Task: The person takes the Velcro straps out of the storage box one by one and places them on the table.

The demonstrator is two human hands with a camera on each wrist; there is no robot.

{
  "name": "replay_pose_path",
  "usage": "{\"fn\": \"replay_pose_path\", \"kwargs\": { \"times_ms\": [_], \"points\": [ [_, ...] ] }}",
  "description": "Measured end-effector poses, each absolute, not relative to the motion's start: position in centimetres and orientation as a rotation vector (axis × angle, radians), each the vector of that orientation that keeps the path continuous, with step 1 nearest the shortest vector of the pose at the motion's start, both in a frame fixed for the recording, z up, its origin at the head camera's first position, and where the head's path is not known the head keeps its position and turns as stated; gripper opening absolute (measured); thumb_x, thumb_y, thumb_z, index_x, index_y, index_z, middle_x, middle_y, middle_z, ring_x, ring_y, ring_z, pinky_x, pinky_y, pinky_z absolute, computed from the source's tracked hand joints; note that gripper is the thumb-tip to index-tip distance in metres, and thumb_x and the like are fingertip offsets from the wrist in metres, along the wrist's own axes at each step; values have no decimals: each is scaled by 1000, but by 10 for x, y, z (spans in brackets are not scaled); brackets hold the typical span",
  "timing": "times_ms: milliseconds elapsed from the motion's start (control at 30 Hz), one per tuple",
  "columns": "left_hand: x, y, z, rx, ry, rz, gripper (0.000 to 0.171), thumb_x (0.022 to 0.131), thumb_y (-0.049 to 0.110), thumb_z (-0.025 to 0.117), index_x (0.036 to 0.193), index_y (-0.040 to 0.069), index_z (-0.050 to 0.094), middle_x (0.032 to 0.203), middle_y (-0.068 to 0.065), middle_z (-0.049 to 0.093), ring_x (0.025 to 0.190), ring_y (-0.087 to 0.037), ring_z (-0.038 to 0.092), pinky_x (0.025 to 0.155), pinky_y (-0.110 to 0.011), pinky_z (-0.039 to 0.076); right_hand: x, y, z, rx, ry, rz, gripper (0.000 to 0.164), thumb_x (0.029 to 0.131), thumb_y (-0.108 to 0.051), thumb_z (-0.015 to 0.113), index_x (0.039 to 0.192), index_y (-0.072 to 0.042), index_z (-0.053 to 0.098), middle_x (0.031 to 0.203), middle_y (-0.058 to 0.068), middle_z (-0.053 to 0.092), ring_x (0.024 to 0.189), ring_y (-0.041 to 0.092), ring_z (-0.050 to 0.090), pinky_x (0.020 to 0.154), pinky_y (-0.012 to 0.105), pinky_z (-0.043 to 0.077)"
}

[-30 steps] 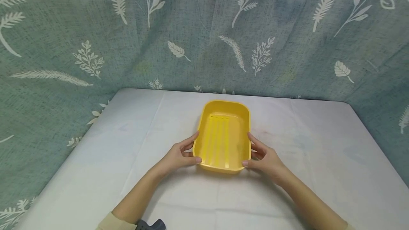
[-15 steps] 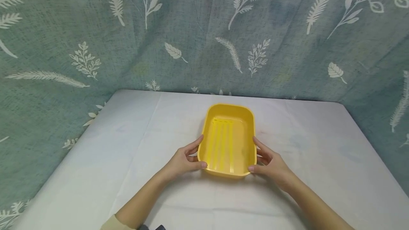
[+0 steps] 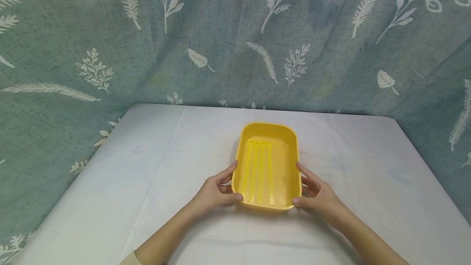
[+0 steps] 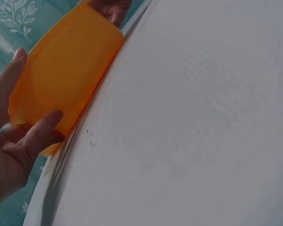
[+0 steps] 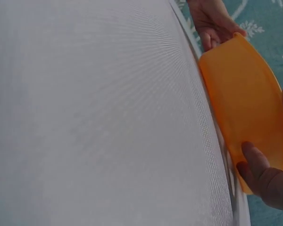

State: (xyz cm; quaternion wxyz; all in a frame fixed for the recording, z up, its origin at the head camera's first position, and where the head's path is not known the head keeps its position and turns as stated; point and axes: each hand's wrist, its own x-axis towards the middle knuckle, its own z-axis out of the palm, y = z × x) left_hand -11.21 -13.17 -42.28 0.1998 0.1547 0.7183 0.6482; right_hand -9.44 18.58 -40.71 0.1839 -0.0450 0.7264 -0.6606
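A yellow rectangular plastic tray (image 3: 286, 167) with rounded corners lies a little right of centre in the head view. Several brighter yellow strips (image 3: 260, 171) run lengthwise along the left part of its floor. My left hand (image 3: 216, 194) grips the near left corner, thumb over the front rim and fingers along the side. At the near right corner, my right hand (image 3: 324, 203) holds it the same way. Both wrist views show the tray's orange-looking outer wall (image 4: 68, 70) from the side, low over the cloth, with fingertips pressed against it.
White cloth (image 3: 176, 150) with faint creases covers the table. Behind and beside it hangs a green-blue curtain (image 3: 228, 32) printed with white leaves. The table's far edge (image 3: 331, 113) runs close behind the tray.
The tray has slid slightly to the right and nearer to me, with both hands keeping their hold on it. The head view has shifted a little too.
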Motion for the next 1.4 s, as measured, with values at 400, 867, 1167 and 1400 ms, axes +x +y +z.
{"fn": "replay_pose_path", "kwargs": {
  "times_ms": [400, 867, 1167, 1400],
  "points": [
    [-99, -121, -420, 401, 2043, 1830, 98, 73, 25, 82, 151, 17, 24, 149, -17, 35, 107, -26, 64, 84, -27, 55, -89, 196, -406, -221, 2008, -1861, 92, 80, -8, 75, 153, -19, 18, 147, 27, 31, 124, 37, 48, 90, 22, 50],
    [-95, -120, -410, 328, 2139, 1761, 96, 71, 27, 84, 150, 18, 29, 144, -24, 39, 105, -28, 65, 84, -35, 56, -90, 198, -400, -282, 2026, -1769, 94, 80, -9, 75, 153, -16, 15, 146, 32, 27, 116, 39, 55, 84, 31, 56],
    [-109, -124, -400, 398, 2093, 1712, 104, 71, 20, 84, 152, 17, 19, 151, -15, 32, 123, -34, 51, 93, -36, 52, -91, 205, -395, -338, 2036, -1746, 92, 81, -9, 75, 152, -12, 17, 146, 33, 26, 114, 37, 57, 83, 33, 57],
    [-130, -130, -390, 430, 2002, 1609, 106, 71, 14, 84, 153, 19, 17, 155, -14, 23, 126, -33, 49, 91, -36, 53, -92, 216, -387, -359, 2116, -1688, 83, 84, -10, 72, 151, -13, 23, 146, 28, 32, 117, 33, 57, 86, 35, 56]
  ]
}}
